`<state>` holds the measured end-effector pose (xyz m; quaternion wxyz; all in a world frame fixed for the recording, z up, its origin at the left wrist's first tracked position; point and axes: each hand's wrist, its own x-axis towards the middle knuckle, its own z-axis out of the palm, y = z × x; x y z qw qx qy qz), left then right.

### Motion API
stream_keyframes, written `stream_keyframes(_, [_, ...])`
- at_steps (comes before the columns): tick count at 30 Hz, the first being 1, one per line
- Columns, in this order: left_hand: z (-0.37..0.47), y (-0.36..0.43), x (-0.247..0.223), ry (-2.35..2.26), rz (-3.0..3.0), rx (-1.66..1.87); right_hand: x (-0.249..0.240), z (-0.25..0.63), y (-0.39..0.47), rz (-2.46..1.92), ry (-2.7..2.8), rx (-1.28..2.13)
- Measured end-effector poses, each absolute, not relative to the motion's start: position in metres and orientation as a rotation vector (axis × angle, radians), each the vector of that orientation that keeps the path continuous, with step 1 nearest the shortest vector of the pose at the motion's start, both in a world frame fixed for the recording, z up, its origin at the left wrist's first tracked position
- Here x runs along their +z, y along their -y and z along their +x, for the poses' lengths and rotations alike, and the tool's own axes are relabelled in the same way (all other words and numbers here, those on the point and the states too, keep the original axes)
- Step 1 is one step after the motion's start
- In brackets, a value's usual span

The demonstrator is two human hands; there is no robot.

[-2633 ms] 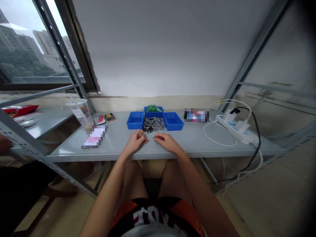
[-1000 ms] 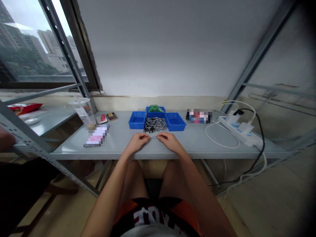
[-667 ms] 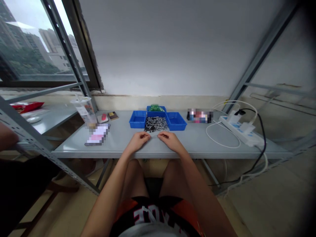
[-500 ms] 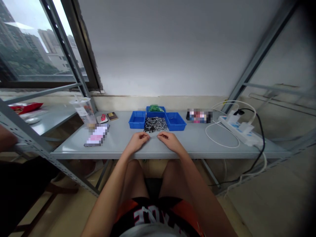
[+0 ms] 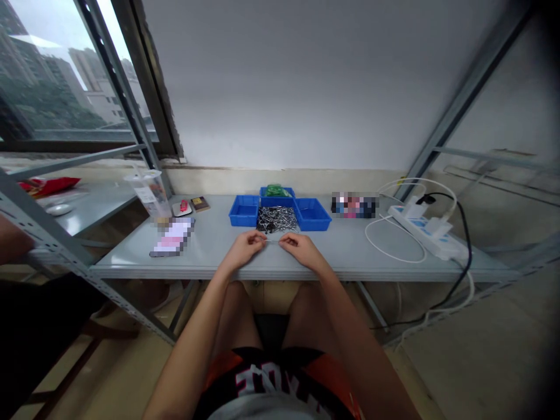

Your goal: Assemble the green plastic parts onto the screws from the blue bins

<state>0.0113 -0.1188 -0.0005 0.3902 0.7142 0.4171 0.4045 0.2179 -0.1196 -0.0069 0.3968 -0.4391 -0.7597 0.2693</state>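
Note:
My left hand [image 5: 245, 249] and my right hand [image 5: 301, 248] face each other just above the front of the grey table, fingers pinched. Between them runs a thin metal rod [image 5: 272, 240], one end in each pinch. Right behind the hands lies a heap of small metal pieces [image 5: 277, 219], some silver and some dark. A blue bin [image 5: 244, 211] stands left of the heap and another blue bin [image 5: 312, 214] right of it. Behind the heap, a third blue bin [image 5: 289, 192] holds a green bag [image 5: 275, 190].
On the left are a phone [image 5: 173, 236], a plastic cup [image 5: 151, 195], a red item on a small dish [image 5: 182, 208] and a dark card [image 5: 200, 203]. A power strip [image 5: 422, 230] with cables lies right. Part of another person shows at the far left.
The view has shifted very slightly. Both hands keep their pinch on the thin rod in nearly the same place.

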Motion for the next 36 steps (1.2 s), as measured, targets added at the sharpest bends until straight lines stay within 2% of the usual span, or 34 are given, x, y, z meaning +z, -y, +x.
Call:
stream_keyframes(22, [0.0104,0.1188,0.0,-1.11,1.94,0.967,-0.0088,0.2173,0.1193,-1.072,1.878,0.722])
stream_keyframes(36, [0.0088,0.1145,-0.0057,-1.061,1.905,1.031,-0.0048,0.2175,0.1217,-0.953,2.045,0.557])
